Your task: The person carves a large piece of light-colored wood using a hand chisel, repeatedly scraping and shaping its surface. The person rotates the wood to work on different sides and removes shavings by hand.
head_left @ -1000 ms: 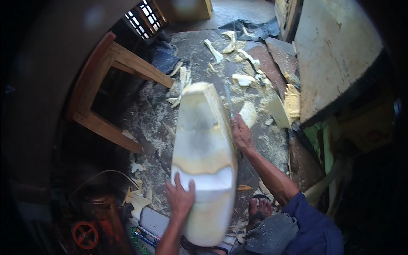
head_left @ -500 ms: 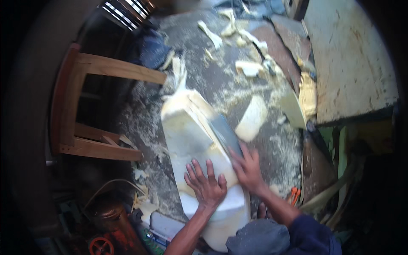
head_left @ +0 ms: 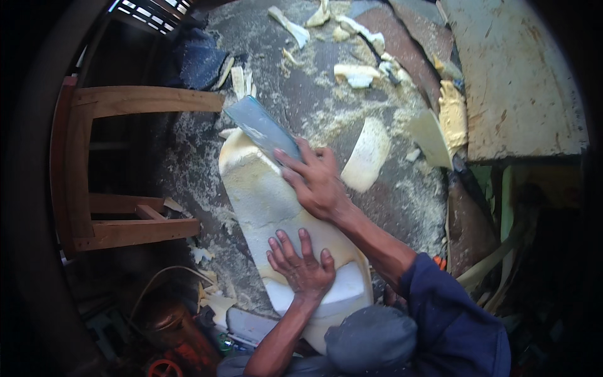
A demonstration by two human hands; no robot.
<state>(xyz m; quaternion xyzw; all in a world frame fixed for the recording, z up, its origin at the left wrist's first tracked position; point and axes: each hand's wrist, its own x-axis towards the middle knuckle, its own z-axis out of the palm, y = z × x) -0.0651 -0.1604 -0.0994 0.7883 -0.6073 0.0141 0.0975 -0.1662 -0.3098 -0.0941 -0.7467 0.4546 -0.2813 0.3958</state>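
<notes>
A long, pale cream foam seat pad (head_left: pixel 260 195) lies lengthwise in front of me, with a white foam section (head_left: pixel 339 289) near its close end. My left hand (head_left: pixel 304 270) rests flat on the pad with its fingers spread. At the far end, my right hand (head_left: pixel 317 182) grips a blue-grey sandpaper strip (head_left: pixel 257 125) and presses it along the pad's upper right edge. The strip's far end sticks out past the pad. My right fingers lie over its near end, and the thumb side is partly hidden.
A wooden frame (head_left: pixel 138 229) stands at left, above a rusty red canister (head_left: pixel 173 339). Foam scraps (head_left: pixel 358 72) and a curved foam piece (head_left: pixel 367 154) lie on the dusty dark floor (head_left: pixel 408 213). A worn board (head_left: pixel 515 81) stands at right. A rounded grey form (head_left: pixel 370 339) covers the pad's near end.
My right hand has slid the sandpaper strip forward and left, from the pad's right side to its far end. My left hand stays flat on the pad. The view has shifted slightly.
</notes>
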